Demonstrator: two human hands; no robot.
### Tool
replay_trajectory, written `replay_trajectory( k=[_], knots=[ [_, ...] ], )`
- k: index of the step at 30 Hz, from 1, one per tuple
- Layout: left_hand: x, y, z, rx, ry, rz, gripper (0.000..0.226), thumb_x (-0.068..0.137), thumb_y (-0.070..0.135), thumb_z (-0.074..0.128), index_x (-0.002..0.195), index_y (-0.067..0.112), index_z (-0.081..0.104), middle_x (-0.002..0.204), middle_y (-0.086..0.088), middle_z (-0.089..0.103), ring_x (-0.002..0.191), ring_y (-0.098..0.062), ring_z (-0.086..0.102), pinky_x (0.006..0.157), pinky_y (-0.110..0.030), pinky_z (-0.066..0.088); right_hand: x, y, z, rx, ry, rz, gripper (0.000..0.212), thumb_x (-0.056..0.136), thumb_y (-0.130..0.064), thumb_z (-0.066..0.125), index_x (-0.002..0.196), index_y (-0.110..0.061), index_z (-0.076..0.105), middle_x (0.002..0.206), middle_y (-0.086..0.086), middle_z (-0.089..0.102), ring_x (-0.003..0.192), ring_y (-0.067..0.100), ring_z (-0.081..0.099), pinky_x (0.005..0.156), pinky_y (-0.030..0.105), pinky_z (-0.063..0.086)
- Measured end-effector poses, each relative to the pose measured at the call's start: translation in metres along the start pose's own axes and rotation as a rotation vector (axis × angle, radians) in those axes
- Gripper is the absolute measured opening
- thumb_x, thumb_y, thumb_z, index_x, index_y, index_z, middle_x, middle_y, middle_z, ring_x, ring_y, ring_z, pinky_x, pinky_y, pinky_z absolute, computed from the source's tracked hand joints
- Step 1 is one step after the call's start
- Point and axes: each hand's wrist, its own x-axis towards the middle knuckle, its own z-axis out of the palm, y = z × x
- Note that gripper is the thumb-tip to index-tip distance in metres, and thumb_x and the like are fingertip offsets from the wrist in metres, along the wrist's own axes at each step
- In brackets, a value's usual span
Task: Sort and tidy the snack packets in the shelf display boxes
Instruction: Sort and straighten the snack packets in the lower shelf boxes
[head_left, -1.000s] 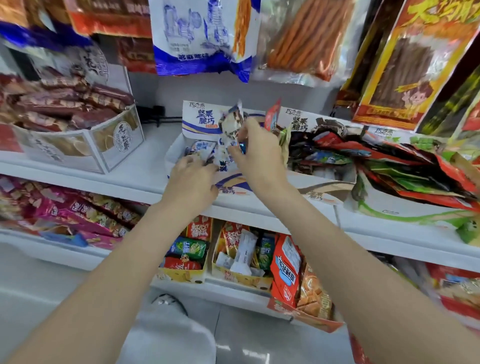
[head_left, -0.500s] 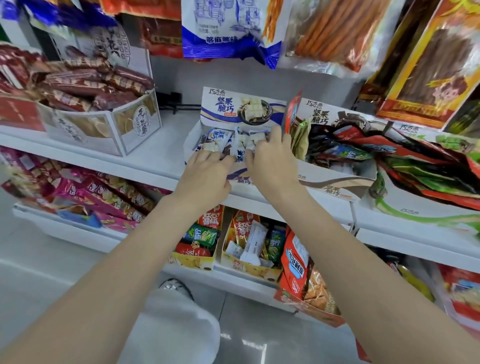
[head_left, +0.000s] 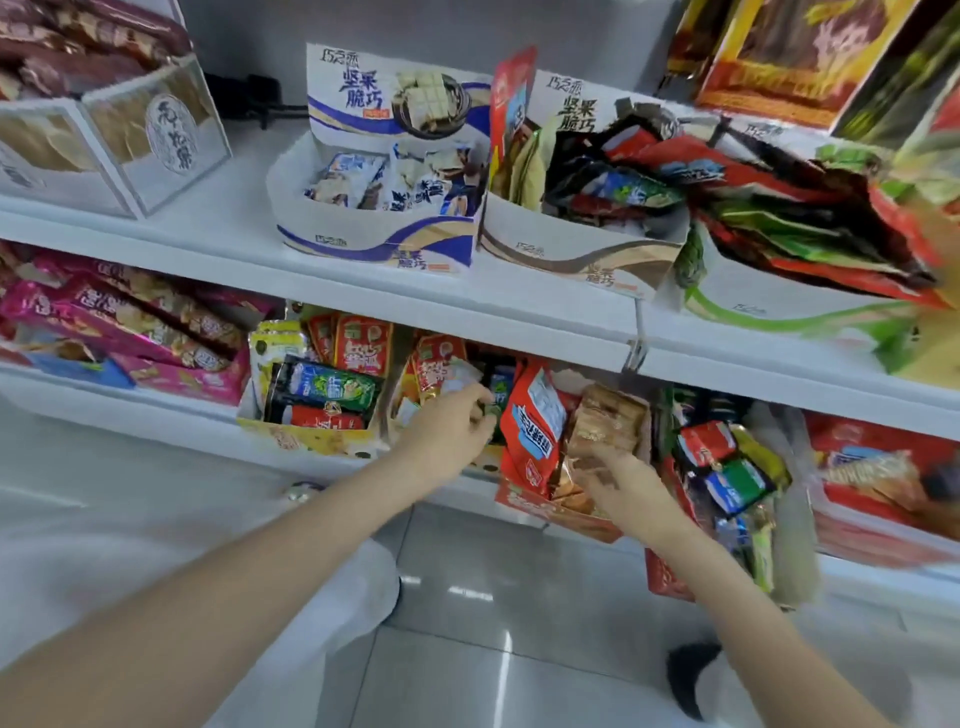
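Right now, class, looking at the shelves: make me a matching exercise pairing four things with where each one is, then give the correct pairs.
Things:
1. blue-and-white box
2. pink packets
3. left hand
4. right hand

Places:
A. lower shelf, far left
B. at the tan biscuit packets
C. upper shelf, middle
D. left of the red standing packet

Pairs: 1-C, 2-A, 3-D, 4-B

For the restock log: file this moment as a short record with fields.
setting: shop shelves, two tiers of snack display boxes
left hand: in a lower-shelf box, fingers curled on a small dark packet
right hand: at the brown packets beside the tall red packet; grip unclear
blue-and-white box: upper shelf, packets lined up inside
brown-trim box: upper shelf, mixed packets jumbled
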Motion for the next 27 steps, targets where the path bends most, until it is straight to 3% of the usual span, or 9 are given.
replay_trajectory(
  k=[4, 7, 11, 14, 16, 18, 20, 23, 27],
  knots=[
    [0.018, 0.003, 0.033, -0.218, -0.054, -0.26, 0.034, 0.091, 0.027, 0.055, 0.116, 0.004, 0.056, 0.109, -0.008, 0.062, 0.104, -0.026, 0.059, 0.085, -0.025, 0.044, 0.005, 0.017, 0.02, 0.171, -0.072, 0.03, 0.044, 0.091, -0.011, 0.053, 0.133, -0.017, 0.044, 0.127, 0.008, 0.052, 0.109, 0.024, 0.057, 0.092, 0.026, 0.044],
    [0.026, 0.001, 0.05, -0.225, -0.032, -0.31, 0.019, 0.084, 0.016, 0.063, 0.099, 0.003, 0.065, 0.104, -0.015, 0.068, 0.097, -0.03, 0.063, 0.085, -0.037, 0.051, 0.008, 0.019, 0.026, 0.254, -0.093, -0.027, 0.061, 0.085, -0.019, 0.063, 0.139, -0.019, 0.034, 0.128, 0.007, 0.046, 0.114, 0.022, 0.051, 0.096, 0.03, 0.045],
    [0.034, 0.013, 0.043, -0.314, 0.055, -0.271, 0.006, 0.082, 0.003, 0.062, 0.087, 0.006, 0.065, 0.092, -0.013, 0.067, 0.079, -0.022, 0.06, 0.066, -0.027, 0.048, 0.013, 0.019, 0.028, 0.212, -0.025, -0.126, 0.079, 0.078, -0.031, 0.071, 0.141, -0.016, 0.027, 0.128, -0.004, 0.034, 0.118, 0.008, 0.035, 0.097, 0.012, 0.028],
    [0.031, 0.018, 0.03, -0.396, 0.077, -0.266, 0.003, 0.084, 0.004, 0.063, 0.086, 0.006, 0.063, 0.099, -0.015, 0.068, 0.085, -0.023, 0.064, 0.08, -0.036, 0.054, 0.018, 0.018, 0.034, 0.13, 0.025, -0.159, 0.086, 0.077, -0.038, 0.069, 0.144, -0.017, 0.021, 0.149, 0.002, 0.022, 0.133, 0.016, 0.028, 0.107, 0.025, 0.028],
    [0.024, 0.021, 0.024, -0.588, 0.083, -0.333, 0.003, 0.085, 0.002, 0.061, 0.088, 0.004, 0.061, 0.104, -0.016, 0.066, 0.087, -0.022, 0.064, 0.078, -0.033, 0.056, 0.019, 0.012, 0.039, 0.084, 0.134, -0.198, 0.077, 0.082, -0.038, 0.065, 0.143, -0.015, 0.026, 0.15, 0.005, 0.025, 0.133, 0.022, 0.032, 0.107, 0.035, 0.037],
    [0.02, 0.024, 0.02, -0.793, 0.089, -0.387, 0.011, 0.086, 0.001, 0.059, 0.098, -0.002, 0.06, 0.104, -0.015, 0.064, 0.085, -0.018, 0.063, 0.068, -0.021, 0.057, 0.018, 0.007, 0.041, -0.004, 0.31, -0.22, 0.061, 0.087, -0.035, 0.059, 0.139, -0.011, 0.036, 0.144, 0.008, 0.037, 0.125, 0.028, 0.041, 0.098, 0.042, 0.045],
    [0.017, 0.026, 0.016, -0.89, 0.067, -0.392, 0.016, 0.086, 0.0, 0.059, 0.102, -0.003, 0.058, 0.1, -0.012, 0.063, 0.081, -0.014, 0.062, 0.062, -0.015, 0.055, 0.018, 0.005, 0.038, -0.103, 0.435, -0.225, 0.048, 0.09, -0.021, 0.056, 0.134, -0.006, 0.045, 0.136, 0.013, 0.048, 0.118, 0.033, 0.048, 0.094, 0.045, 0.047],
    [0.015, 0.028, 0.012, -0.867, 0.016, -0.315, 0.016, 0.088, 0.0, 0.056, 0.104, -0.001, 0.059, 0.092, -0.008, 0.064, 0.078, -0.01, 0.062, 0.066, -0.013, 0.055, 0.017, 0.006, 0.026, -0.164, 0.459, -0.203, 0.04, 0.091, -0.004, 0.048, 0.131, -0.005, 0.048, 0.128, 0.016, 0.057, 0.111, 0.035, 0.055, 0.09, 0.043, 0.049],
    [0.018, 0.016, 0.015, -0.616, 0.078, -0.192, 0.02, 0.09, 0.001, 0.053, 0.107, 0.005, 0.062, 0.094, -0.006, 0.066, 0.083, -0.012, 0.064, 0.073, -0.015, 0.054, 0.016, 0.011, 0.004, -0.149, 0.512, -0.026, 0.025, 0.093, -0.004, 0.043, 0.115, 0.0, 0.054, 0.1, 0.019, 0.067, 0.087, 0.035, 0.064, 0.068, 0.036, 0.048]
  ],
)
